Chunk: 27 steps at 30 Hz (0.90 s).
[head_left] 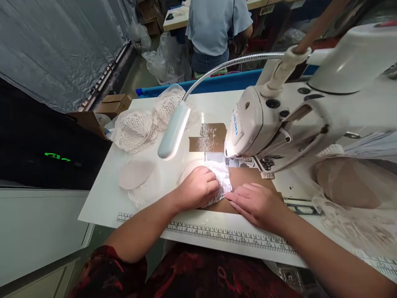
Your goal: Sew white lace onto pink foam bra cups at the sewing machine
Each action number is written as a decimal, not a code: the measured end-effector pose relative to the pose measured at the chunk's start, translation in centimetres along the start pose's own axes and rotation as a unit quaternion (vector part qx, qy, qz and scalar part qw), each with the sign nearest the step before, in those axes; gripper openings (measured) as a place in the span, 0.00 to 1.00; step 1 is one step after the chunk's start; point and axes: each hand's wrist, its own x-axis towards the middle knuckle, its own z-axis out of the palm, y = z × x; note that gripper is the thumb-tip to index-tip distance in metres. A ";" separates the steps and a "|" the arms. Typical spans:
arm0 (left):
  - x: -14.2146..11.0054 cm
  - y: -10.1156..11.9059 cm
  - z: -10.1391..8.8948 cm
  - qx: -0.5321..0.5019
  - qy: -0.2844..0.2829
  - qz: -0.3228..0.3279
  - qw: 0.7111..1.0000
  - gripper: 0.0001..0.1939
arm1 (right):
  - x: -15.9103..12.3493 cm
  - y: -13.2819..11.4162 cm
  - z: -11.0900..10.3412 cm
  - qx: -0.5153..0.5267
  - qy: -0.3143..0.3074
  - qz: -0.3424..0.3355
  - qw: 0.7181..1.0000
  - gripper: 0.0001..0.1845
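A white lace piece, which looks like a bra cup, lies under the needle area of a white sewing machine. My left hand rests on the lace with its fingers curled into it. My right hand is closed at the lower right edge of the lace, fingertips pinching the border. Under the lace and my right hand is a brown covering on the machine bed. The part of the lace below my left palm is hidden.
Several lace cups are heaped at the back left. A beige cup lies nearer. A lamp on a bent metal neck hangs over the table. Sheer fabric lies at right. A ruler strip lines the front edge. A person sits beyond.
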 end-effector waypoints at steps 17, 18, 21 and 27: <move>-0.2 0.6 -0.6 0.006 -0.052 0.012 0.999 0.16 | -0.4 -0.4 -0.1 -0.020 0.009 0.002 1.000 0.10; -0.2 0.6 -0.6 0.012 -0.058 0.014 0.998 0.16 | -0.4 -0.4 0.0 -0.017 0.009 0.003 1.000 0.10; -0.4 0.5 -0.4 0.024 -0.069 0.028 0.997 0.17 | -0.5 -0.3 0.2 -0.011 0.008 0.001 1.000 0.10; -0.4 0.5 -0.3 0.034 -0.066 0.038 0.997 0.16 | -0.4 -0.3 0.2 -0.009 0.009 -0.001 1.000 0.09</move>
